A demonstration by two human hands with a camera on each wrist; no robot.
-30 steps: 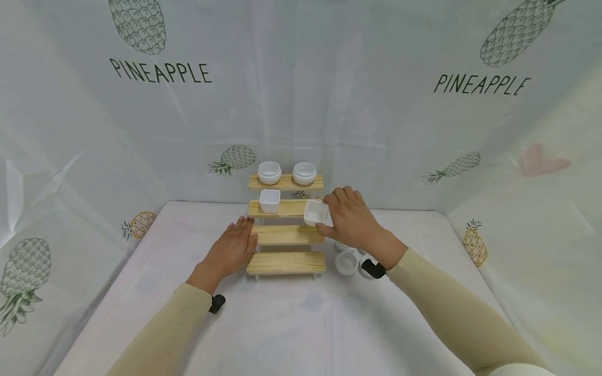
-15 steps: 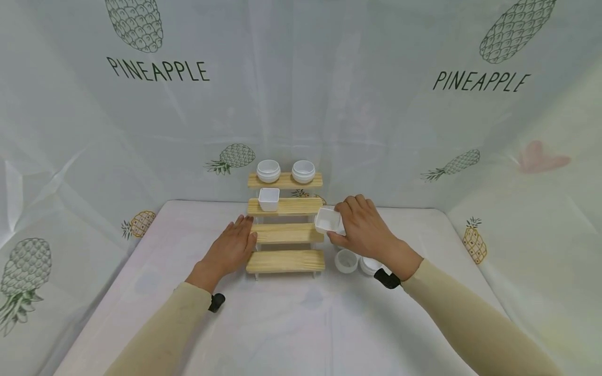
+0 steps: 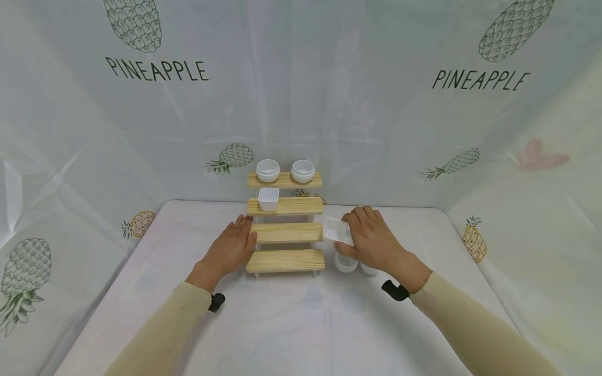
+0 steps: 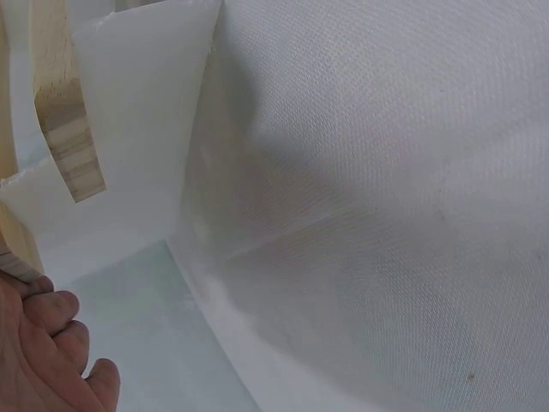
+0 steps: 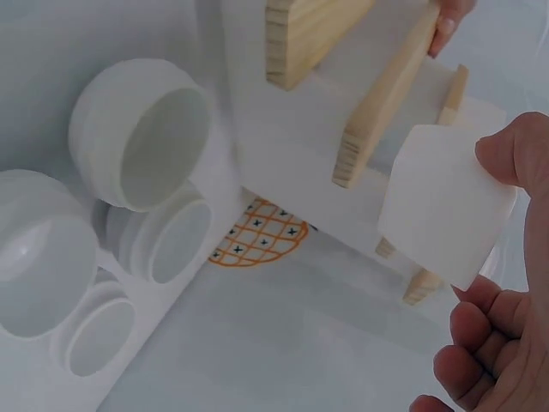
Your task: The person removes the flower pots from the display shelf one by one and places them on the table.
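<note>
My right hand (image 3: 376,240) pinches a white square bowl (image 3: 335,230) between thumb and fingers, held in the air just right of a wooden four-tier display stand (image 3: 285,260). The right wrist view shows the thumb on one side of that bowl (image 5: 442,202). My left hand (image 3: 228,245) lies along the stand's left side, fingers extended; in the left wrist view its fingertips (image 4: 56,309) touch a board end. Another square bowl (image 3: 268,199) sits at the left of the second tier from the top. Two round bowls (image 3: 268,171) stand on the top tier.
Several white round bowls (image 3: 345,263) stand on the table right of the stand, partly hidden under my right hand; the right wrist view shows them (image 5: 141,137) close up. A pineapple-printed sheet (image 3: 367,104) hangs behind the table.
My right hand has carried the square bowl away from the second tier, rightward and down, to beside the stand. My left hand stays put.
</note>
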